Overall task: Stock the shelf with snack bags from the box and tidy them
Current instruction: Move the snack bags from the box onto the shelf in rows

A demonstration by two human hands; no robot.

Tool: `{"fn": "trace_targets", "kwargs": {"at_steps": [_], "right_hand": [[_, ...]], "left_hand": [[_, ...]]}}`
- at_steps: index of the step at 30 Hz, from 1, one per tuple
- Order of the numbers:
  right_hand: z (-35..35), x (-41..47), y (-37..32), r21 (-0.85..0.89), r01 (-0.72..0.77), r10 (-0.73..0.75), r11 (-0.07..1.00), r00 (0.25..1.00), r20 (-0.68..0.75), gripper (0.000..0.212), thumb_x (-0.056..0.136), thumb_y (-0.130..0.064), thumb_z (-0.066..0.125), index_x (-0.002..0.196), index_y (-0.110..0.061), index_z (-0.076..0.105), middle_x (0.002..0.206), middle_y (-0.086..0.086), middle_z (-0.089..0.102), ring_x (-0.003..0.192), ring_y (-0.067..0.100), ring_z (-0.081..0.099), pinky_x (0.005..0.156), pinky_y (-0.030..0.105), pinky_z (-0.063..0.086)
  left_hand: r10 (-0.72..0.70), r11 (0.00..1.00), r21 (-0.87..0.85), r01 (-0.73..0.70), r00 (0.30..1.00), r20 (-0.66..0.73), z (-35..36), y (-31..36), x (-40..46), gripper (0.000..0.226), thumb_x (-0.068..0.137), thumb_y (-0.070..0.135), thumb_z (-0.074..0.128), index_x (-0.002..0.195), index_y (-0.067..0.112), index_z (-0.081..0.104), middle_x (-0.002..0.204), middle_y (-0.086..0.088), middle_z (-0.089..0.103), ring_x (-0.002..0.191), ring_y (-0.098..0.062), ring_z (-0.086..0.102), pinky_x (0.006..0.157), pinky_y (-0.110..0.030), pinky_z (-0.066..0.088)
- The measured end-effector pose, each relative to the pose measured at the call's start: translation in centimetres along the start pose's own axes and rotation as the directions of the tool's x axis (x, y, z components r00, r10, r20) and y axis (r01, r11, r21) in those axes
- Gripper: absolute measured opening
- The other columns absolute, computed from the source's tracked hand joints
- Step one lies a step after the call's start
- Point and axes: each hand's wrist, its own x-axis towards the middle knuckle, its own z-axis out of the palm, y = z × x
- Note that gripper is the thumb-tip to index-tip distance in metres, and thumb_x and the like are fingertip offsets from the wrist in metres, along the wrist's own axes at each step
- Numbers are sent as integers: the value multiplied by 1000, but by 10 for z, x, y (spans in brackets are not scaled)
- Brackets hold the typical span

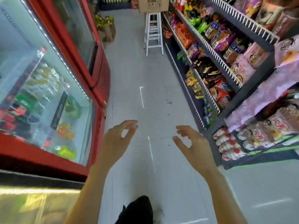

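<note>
A shop aisle of pale floor tiles (pixel 142 65) runs up the middle of the frame. Down the left side stand red glass-door coolers (pixel 97 65) with drinks visible behind the glass. Filling the right side, dark tiered shelves (pixel 215 54) with white wire front rails are already crowded with snack bags (pixel 221 38) in purple, orange, green and black, and with pink packs toward the right edge. At top centre, at the far end of the aisle, a cardboard box (pixel 152 4) sits on a white stool (pixel 153 32) just beside the shelving; what is inside it cannot be seen from here.

In the lower centre, a person's left hand (pixel 116 139) and right hand (pixel 192 143) are raised over the floor, apart from each other, both with fingers loosely curled and thumbs spread, neither holding anything. A dark shoe or trouser leg (pixel 137 210) shows at the bottom edge.

Judging by this, the stocking sits between trips: the box is well apart from the hands, no bag is in hand, and fetching more bags and straightening the crowded rows both appear still to be done.
</note>
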Motion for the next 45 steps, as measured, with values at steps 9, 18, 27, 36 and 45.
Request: {"fn": "trace_targets", "kwargs": {"at_steps": [9,18,27,36,45], "right_hand": [[39,65,30,-153,-94,106,984,992,73,34,89,-31,62,122,-26,59,100,-10,66,91,7,60,76,26,49],[89,233,33,-301,-80,130,950,980,148,41,90,-28,61,130,-21,54,121,-2,62,112,20,55,82,31,46],[126,437,31,-271,-108,149,956,980,134,38,92,-28,58,129,-22,55,114,-4,63,104,15,57,78,32,48],[159,684,76,-129,-114,136,985,974,180,35,90,-26,62,124,-25,56,101,-8,61,91,7,57,79,31,50],[172,937,81,-88,-117,135,989,965,225,32,91,-24,60,123,-22,57,108,-5,63,97,10,55,87,30,46]], "left_hand": [[-187,982,30,188,982,-32,15,-43,51,32,93,42,45,125,42,49,105,28,61,91,7,54,79,-5,32],[-211,977,54,207,975,74,7,-93,207,27,95,36,48,121,36,55,104,25,64,98,7,57,89,-21,43],[-119,980,169,101,988,98,-10,-123,418,29,94,28,52,123,29,56,104,21,67,51,14,47,62,-26,39],[-188,959,223,173,981,47,3,-156,654,25,92,26,56,116,26,61,102,14,69,73,-10,60,72,-23,42],[-119,938,332,96,992,49,-29,-177,905,28,92,32,54,119,30,60,105,19,66,98,-3,58,72,-8,31]]}}
